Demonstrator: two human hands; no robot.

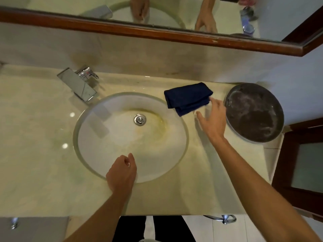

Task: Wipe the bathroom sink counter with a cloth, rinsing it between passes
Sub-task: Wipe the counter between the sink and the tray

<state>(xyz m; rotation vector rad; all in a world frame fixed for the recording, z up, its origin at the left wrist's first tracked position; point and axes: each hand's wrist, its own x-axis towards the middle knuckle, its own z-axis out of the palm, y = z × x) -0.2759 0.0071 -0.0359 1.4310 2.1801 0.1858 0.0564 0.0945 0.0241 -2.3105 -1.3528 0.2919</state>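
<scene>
A folded dark blue cloth lies on the pale marble counter, just right of the round white sink. My right hand hovers open beside the cloth's right edge, fingers spread and fingertips close to it, holding nothing. My left hand rests on the sink's front rim with fingers loosely curled and nothing in it. The sink bowl is stained yellow around its metal drain.
A chrome faucet stands at the sink's back left. A round metal basin with soapy water sits at the counter's right end. A wood-framed mirror runs along the back wall. A dark wooden frame borders the right.
</scene>
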